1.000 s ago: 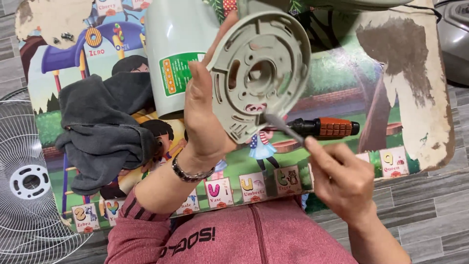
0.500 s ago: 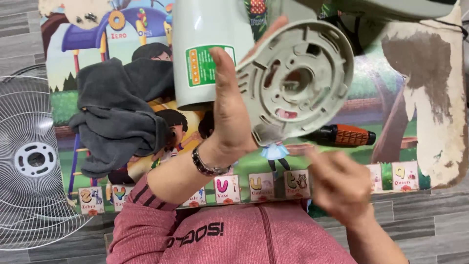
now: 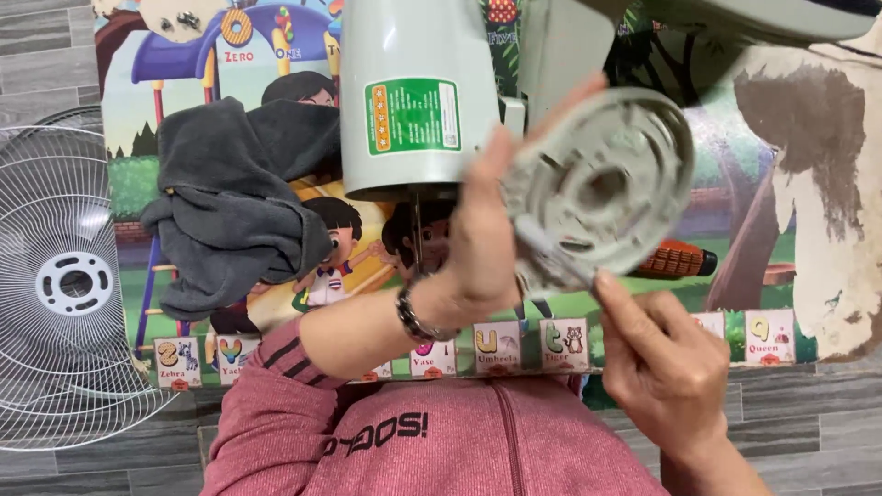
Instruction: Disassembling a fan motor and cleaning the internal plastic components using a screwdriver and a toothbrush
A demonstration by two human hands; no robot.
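Note:
My left hand (image 3: 482, 248) grips a round pale grey plastic disc (image 3: 611, 179) by its left rim and holds it up, ribbed face toward me. My right hand (image 3: 661, 367) is just below the disc, its fingertips pinching a thin grey tool (image 3: 556, 253) that rests against the disc's lower left edge. The picture is blurred there, so the tool's tip is unclear. Behind the disc, a screwdriver with an orange and black handle (image 3: 675, 262) lies on the mat.
A pale green fan motor housing (image 3: 413, 92) stands on a colourful children's mat (image 3: 781, 184). A dark grey cloth (image 3: 239, 202) is bunched at the left. A white wire fan grille (image 3: 64, 285) lies on the grey tiled floor (image 3: 818, 413).
My left hand has carried the disc to the right and turned it. My right hand has followed with the thin tool, keeping it at the disc's lower edge.

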